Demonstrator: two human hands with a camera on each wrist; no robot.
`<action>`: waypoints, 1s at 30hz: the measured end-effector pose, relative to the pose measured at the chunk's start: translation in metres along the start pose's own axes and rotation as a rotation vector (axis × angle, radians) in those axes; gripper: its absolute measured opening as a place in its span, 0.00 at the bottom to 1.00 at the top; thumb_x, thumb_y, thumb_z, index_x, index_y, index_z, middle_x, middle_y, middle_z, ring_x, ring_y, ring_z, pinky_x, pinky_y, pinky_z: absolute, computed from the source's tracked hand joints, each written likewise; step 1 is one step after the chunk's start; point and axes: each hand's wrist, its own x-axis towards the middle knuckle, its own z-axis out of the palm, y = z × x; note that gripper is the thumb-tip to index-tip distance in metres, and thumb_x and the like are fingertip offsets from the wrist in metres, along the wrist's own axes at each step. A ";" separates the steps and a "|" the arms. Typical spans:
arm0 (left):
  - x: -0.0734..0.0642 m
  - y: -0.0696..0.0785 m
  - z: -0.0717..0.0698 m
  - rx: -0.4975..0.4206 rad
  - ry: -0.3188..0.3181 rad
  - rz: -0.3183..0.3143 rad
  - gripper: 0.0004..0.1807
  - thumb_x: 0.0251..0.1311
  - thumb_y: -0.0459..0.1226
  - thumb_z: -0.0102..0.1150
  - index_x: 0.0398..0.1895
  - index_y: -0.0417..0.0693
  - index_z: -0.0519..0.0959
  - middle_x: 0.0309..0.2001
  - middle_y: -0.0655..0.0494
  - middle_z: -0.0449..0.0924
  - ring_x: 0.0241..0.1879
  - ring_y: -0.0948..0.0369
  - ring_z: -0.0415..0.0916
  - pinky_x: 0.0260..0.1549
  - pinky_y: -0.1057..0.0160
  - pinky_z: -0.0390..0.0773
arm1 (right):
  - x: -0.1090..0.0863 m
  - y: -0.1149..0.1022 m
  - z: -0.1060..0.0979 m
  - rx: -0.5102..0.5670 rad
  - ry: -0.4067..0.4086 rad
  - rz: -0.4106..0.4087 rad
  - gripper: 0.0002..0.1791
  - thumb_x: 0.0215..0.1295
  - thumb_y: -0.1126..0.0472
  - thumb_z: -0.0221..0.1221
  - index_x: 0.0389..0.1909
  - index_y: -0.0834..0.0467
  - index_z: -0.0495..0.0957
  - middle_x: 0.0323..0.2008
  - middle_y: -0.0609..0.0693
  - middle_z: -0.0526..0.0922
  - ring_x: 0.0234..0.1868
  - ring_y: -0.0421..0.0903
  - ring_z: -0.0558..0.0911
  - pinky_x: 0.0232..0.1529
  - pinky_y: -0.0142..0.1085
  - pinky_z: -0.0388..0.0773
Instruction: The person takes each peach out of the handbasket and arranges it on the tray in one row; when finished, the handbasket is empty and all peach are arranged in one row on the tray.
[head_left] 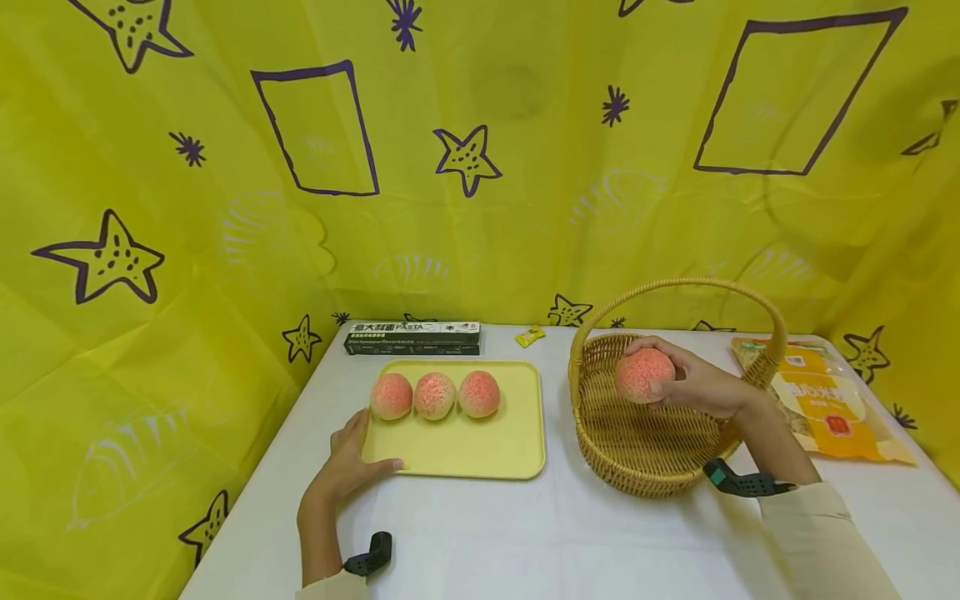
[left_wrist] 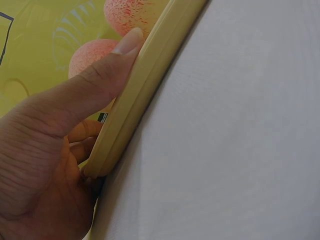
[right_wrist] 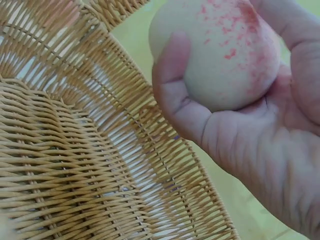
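My right hand (head_left: 697,382) grips a pink-and-cream peach (head_left: 643,377) over the wicker basket (head_left: 648,483), under its arched handle. In the right wrist view the thumb and fingers wrap round the peach (right_wrist: 220,55), with the woven wall of the basket (right_wrist: 65,150) beside it. Three more peaches, a left one (head_left: 392,396), a middle one (head_left: 435,396) and a right one (head_left: 479,394), sit in a row on the pale yellow tray (head_left: 465,454). My left hand (head_left: 348,462) holds the tray's near left corner, thumb on the front rim (left_wrist: 135,95) and fingers along the left side.
Behind the tray lies a dark green pasta box (head_left: 412,339). A small yellow wrapped packet (head_left: 529,336) is to its right. An orange and yellow food bag (head_left: 832,404) lies right of the basket. A yellow patterned curtain (head_left: 525,225) encloses the white table (head_left: 480,542).
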 end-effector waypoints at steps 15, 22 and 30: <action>0.000 -0.003 0.001 -0.002 0.002 0.012 0.64 0.43 0.56 0.75 0.78 0.45 0.46 0.77 0.41 0.45 0.71 0.42 0.42 0.68 0.33 0.50 | 0.002 0.000 0.024 -0.279 0.073 -0.031 0.31 0.66 0.71 0.53 0.69 0.62 0.58 0.54 0.48 0.76 0.49 0.43 0.81 0.47 0.38 0.82; 0.001 -0.001 0.000 -0.014 -0.008 -0.011 0.65 0.43 0.57 0.74 0.79 0.48 0.45 0.78 0.43 0.43 0.71 0.44 0.42 0.68 0.34 0.50 | 0.010 -0.003 0.039 -0.172 -0.024 -0.092 0.33 0.64 0.77 0.52 0.68 0.63 0.55 0.60 0.53 0.70 0.51 0.46 0.81 0.46 0.44 0.83; 0.003 -0.002 0.001 -0.010 -0.007 -0.004 0.65 0.43 0.57 0.74 0.79 0.48 0.45 0.77 0.43 0.44 0.71 0.44 0.42 0.68 0.35 0.51 | 0.020 -0.009 0.058 -0.126 -0.080 -0.106 0.39 0.54 0.76 0.65 0.65 0.62 0.58 0.61 0.54 0.68 0.54 0.48 0.80 0.52 0.44 0.81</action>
